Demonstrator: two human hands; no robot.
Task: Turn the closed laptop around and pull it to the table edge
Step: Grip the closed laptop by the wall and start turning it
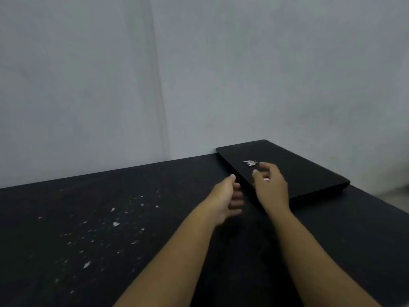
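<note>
Two bare forearms enter from 6 o'clock over the black counter (93, 218), speckled with pale chips on its 9 o'clock side. The left hand (228, 197) hovers just beside the laptop's near-left long edge, fingers (236, 203) loosely curled and apart, holding nothing. The right hand (272, 187) is over the lid, fingers spread and bent; whether they touch it I cannot tell. The closed black laptop (305, 171) lies flat at 2 o'clock, skewed, long axis running from 11 to 5 o'clock, far corner against the grey wall (199, 74). Bare counter stretches toward 6 and 9 o'clock.
</note>
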